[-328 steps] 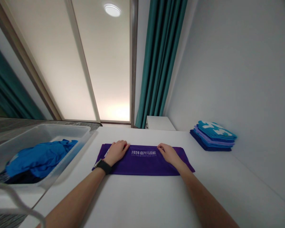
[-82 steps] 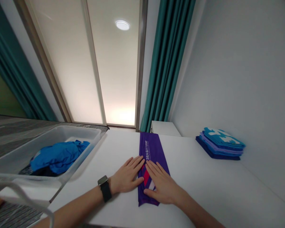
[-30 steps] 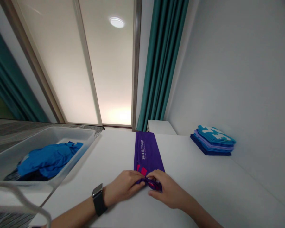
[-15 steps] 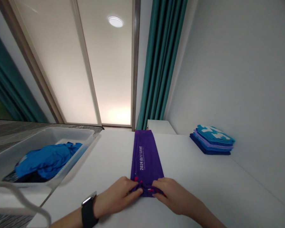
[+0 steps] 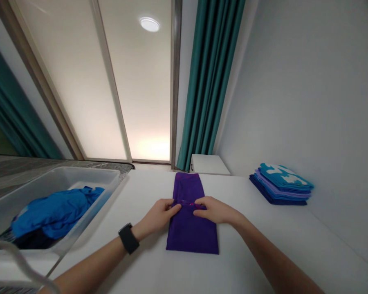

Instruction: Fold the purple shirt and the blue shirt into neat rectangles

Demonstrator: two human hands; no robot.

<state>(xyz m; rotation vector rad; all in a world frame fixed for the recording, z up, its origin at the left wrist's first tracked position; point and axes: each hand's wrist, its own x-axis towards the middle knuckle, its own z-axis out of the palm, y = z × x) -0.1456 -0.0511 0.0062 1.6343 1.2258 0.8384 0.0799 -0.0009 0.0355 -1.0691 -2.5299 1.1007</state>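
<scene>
Pinching purple cloth [image 5: 192,234], edge now folded farther forward, left hand [image 5: 160,215] and right hand [image 5: 214,210] nearly closed.

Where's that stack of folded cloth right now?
In the head view, the stack of folded cloth sits on the right side of the white table, near the wall and right of the purple cloth.
</scene>
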